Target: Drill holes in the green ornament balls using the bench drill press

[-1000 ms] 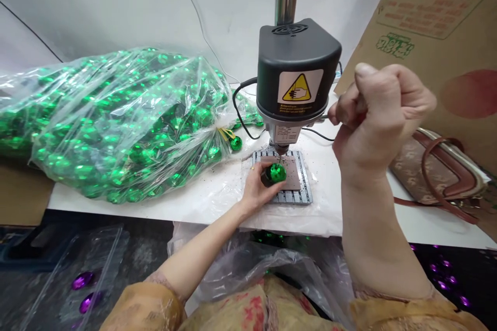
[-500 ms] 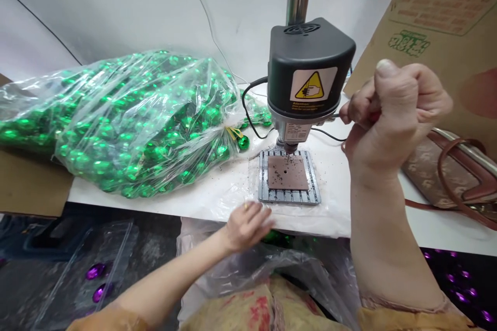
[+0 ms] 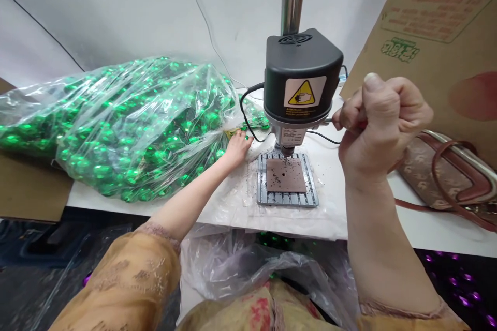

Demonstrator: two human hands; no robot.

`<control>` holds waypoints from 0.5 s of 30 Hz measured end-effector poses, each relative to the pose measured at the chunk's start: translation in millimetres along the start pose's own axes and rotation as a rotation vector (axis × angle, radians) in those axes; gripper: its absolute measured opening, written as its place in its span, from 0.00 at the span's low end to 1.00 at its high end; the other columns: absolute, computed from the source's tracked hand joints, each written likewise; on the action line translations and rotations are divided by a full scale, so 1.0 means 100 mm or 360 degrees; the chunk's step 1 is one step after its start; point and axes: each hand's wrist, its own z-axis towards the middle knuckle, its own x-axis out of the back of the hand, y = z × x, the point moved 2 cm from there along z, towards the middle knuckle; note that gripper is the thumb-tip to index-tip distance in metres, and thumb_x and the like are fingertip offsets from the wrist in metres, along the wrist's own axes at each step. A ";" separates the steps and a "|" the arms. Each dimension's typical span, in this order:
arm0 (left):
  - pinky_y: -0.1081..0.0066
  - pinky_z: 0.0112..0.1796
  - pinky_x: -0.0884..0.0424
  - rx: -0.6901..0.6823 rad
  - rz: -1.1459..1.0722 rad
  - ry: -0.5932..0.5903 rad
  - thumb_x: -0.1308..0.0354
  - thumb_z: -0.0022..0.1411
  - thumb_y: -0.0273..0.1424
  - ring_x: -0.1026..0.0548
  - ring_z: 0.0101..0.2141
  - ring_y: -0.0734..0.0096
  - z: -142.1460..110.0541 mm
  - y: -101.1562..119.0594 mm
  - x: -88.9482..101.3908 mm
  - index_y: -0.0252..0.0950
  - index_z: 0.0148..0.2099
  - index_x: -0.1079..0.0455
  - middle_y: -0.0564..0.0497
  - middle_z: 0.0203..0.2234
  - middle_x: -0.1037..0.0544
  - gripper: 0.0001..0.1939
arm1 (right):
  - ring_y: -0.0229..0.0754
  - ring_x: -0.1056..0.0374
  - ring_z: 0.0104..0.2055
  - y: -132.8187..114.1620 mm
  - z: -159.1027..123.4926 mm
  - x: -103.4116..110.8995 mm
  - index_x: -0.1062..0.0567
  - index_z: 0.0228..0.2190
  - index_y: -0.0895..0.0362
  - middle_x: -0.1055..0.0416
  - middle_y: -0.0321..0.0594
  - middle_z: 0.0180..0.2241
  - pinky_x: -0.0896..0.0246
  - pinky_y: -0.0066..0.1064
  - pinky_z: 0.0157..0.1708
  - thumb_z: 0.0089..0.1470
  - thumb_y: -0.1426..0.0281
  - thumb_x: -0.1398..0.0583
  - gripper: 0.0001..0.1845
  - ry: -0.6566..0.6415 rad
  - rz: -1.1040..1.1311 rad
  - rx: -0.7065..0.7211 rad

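Note:
A small bench drill point(image 3: 301, 85) with a black head stands on a steel column over a grey slotted base point(image 3: 287, 197) topped by a brown plate point(image 3: 285, 176). My right hand point(image 3: 382, 121) is clenched around the drill's feed lever at the head's right side. My left hand point(image 3: 236, 147) reaches to the mouth of a clear plastic bag point(image 3: 124, 124) full of shiny green beads, its fingers curled at the opening; what they hold is hidden. The brown plate is bare apart from dark shavings.
A cardboard sheet point(image 3: 438, 36) leans at the right behind a brown handbag point(image 3: 446, 176). A black cable point(image 3: 248, 114) loops left of the drill. A clear bag point(image 3: 256, 264) hangs below the white table's edge. Purple beads point(image 3: 454, 279) lie low right.
The green bead held under the drill bit a second ago is gone from the plate. My left hand dropped below the table edge, then reached up to the bead bag's mouth. My right hand kept its grip.

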 end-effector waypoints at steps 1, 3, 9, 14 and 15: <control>0.55 0.52 0.32 0.0019 0.0024 -0.0030 0.29 0.45 0.28 0.29 0.48 0.48 -0.05 0.03 0.02 0.39 0.37 0.32 0.44 0.36 0.26 0.18 | 0.25 0.48 0.15 0.00 0.00 0.00 0.43 0.17 0.56 0.46 0.25 0.12 0.52 0.26 0.18 0.57 0.70 0.39 0.22 0.0008 0.0000 0.0006; 0.58 0.47 0.29 0.0136 -0.0007 -0.0067 0.28 0.46 0.32 0.26 0.43 0.55 -0.21 0.10 0.04 0.40 0.39 0.34 0.48 0.35 0.26 0.20 | 0.26 0.49 0.15 0.01 0.00 0.01 0.42 0.17 0.56 0.46 0.25 0.12 0.52 0.26 0.18 0.56 0.70 0.38 0.22 0.0010 0.0009 0.0022; 0.71 0.29 0.31 0.0721 -0.1008 -0.0136 0.33 0.54 0.55 0.24 0.28 0.71 -0.74 0.30 -0.20 0.37 0.44 0.37 0.51 0.31 0.22 0.30 | 0.29 0.49 0.14 0.04 0.00 0.03 0.42 0.17 0.55 0.46 0.26 0.12 0.52 0.30 0.18 0.55 0.67 0.36 0.23 0.0014 0.0027 0.0049; 0.66 0.41 0.27 0.0629 -0.1167 -0.0132 0.32 0.53 0.55 0.21 0.39 0.66 -0.83 0.39 -0.43 0.37 0.49 0.35 0.47 0.38 0.19 0.33 | 0.27 0.50 0.16 0.04 -0.02 0.04 0.43 0.18 0.55 0.47 0.26 0.13 0.51 0.28 0.19 0.57 0.66 0.38 0.24 -0.0017 -0.0018 0.0062; 0.65 0.44 0.27 0.0580 -0.1163 -0.0137 0.32 0.53 0.54 0.21 0.41 0.65 -0.83 0.40 -0.47 0.37 0.51 0.35 0.46 0.40 0.19 0.33 | 0.27 0.50 0.16 0.04 -0.03 0.04 0.43 0.18 0.55 0.48 0.26 0.13 0.51 0.28 0.20 0.57 0.66 0.38 0.24 -0.0027 -0.0022 0.0070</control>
